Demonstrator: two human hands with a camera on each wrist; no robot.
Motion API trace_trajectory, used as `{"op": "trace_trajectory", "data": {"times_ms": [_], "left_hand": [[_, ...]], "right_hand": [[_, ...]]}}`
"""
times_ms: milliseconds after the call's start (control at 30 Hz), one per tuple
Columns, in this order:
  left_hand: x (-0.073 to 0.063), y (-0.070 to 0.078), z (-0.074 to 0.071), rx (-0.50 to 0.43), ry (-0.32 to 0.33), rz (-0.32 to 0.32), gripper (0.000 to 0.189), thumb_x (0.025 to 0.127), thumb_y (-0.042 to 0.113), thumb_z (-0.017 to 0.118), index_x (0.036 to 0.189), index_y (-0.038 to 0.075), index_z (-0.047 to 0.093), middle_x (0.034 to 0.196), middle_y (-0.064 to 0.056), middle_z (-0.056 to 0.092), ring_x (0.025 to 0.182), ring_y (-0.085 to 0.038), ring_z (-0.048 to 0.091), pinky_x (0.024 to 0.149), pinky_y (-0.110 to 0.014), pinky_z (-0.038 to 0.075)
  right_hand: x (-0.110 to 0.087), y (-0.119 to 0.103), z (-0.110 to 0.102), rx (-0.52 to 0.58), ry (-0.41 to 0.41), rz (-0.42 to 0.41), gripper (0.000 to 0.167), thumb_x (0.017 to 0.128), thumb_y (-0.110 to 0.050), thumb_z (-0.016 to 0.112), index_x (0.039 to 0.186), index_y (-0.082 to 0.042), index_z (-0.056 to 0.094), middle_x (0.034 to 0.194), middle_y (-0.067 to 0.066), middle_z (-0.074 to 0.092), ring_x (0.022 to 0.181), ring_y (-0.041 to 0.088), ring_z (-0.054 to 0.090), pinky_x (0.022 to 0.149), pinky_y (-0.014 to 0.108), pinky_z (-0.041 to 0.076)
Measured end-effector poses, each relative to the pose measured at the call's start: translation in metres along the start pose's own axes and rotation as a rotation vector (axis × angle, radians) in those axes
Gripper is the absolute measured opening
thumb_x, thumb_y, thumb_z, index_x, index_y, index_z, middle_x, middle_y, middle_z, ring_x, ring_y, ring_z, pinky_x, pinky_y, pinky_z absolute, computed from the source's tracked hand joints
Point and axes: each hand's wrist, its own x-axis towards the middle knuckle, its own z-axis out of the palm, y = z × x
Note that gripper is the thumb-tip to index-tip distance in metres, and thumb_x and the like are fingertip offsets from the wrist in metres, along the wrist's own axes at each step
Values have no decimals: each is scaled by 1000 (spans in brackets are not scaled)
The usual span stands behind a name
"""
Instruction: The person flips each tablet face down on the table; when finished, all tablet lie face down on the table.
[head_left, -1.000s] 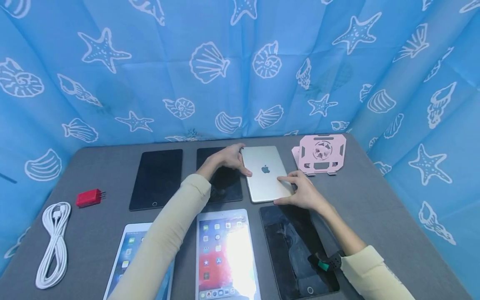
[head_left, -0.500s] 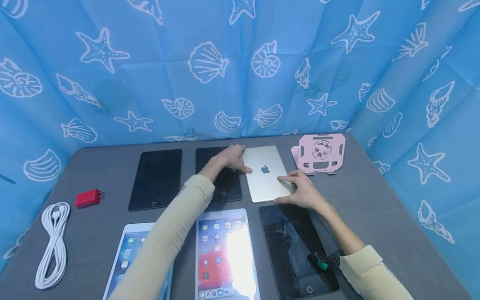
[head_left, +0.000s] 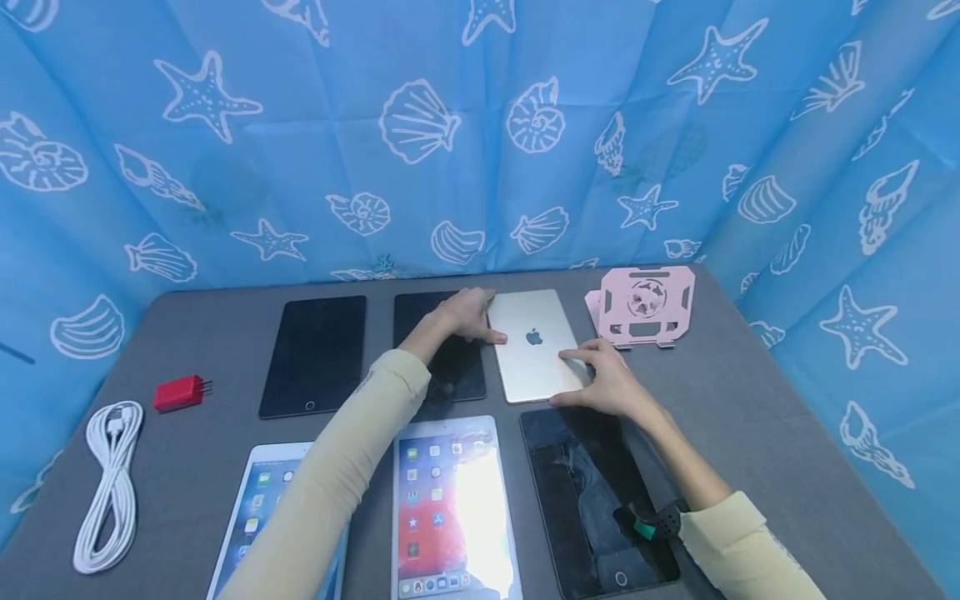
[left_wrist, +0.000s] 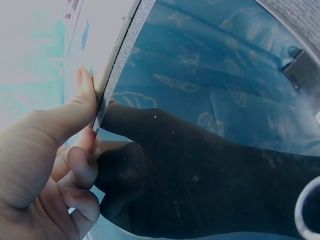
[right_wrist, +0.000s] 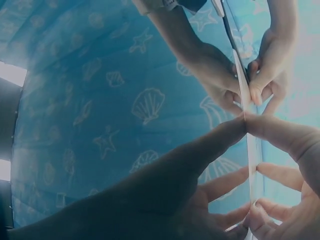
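A silver tablet (head_left: 531,371) with an apple logo lies back side up at the rear of the table, between both hands. My left hand (head_left: 467,315) pinches its left edge near the far corner. The left wrist view shows the thumb (left_wrist: 86,86) on the silver back and the other fingers bent at the edge. My right hand (head_left: 606,382) grips the near right corner, thumb on the near edge and a finger over the right side. Under my left arm lies a black tablet (head_left: 459,379), partly covered. Another dark tablet (head_left: 558,467) sits just below my right hand.
Two white-framed tablets with lit screens, one central (head_left: 420,533) and one (head_left: 242,521) partly behind my left sleeve, lie in front. Farther back is a black tablet (head_left: 318,350). A pink stand (head_left: 611,329) is at right; a red charger (head_left: 178,394) and coiled white cable (head_left: 112,475) lie left.
Over the last second my left hand and forearm have shifted slightly right, toward the silver tablet's far left corner. My right hand and the tablet look unmoved.
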Motion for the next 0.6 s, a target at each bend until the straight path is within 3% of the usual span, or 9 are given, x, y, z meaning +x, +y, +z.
{"op": "trace_trajectory", "data": {"times_ms": [200, 367, 500, 600], "left_hand": [[-3, 1, -1, 14, -4, -11, 99, 84, 51, 81, 157, 3, 35, 110, -12, 69, 91, -23, 68, 100, -42, 54], [-5, 0, -1, 24, 9, -11, 98, 84, 52, 81, 157, 4, 37, 119, -12, 68, 96, -22, 64, 103, -41, 53], [-6, -4, 0, -4, -9, 40, 100, 85, 50, 80, 159, 3, 32, 97, -10, 73, 78, -16, 65, 85, -33, 56], [-8, -11, -3, -17, -23, 108, 98, 86, 48, 80, 160, 4, 32, 92, -7, 71, 77, -15, 63, 77, -30, 52]], "right_hand": [[2, -10, 2, -16, 19, -14, 63, 70, -17, 92, 127, -2, 68, 134, 33, 49, 124, 51, 41, 100, 69, 36], [4, -19, 7, 5, 7, -48, 54, 69, -7, 87, 118, -4, 65, 127, 29, 55, 116, 46, 46, 95, 61, 41], [6, -24, 11, 36, 3, -88, 56, 69, -6, 87, 120, -5, 63, 119, 24, 58, 106, 38, 51, 87, 51, 43], [8, -28, 14, 59, 3, -115, 60, 71, -10, 89, 125, -4, 63, 119, 24, 59, 105, 37, 55, 88, 52, 46]]}}
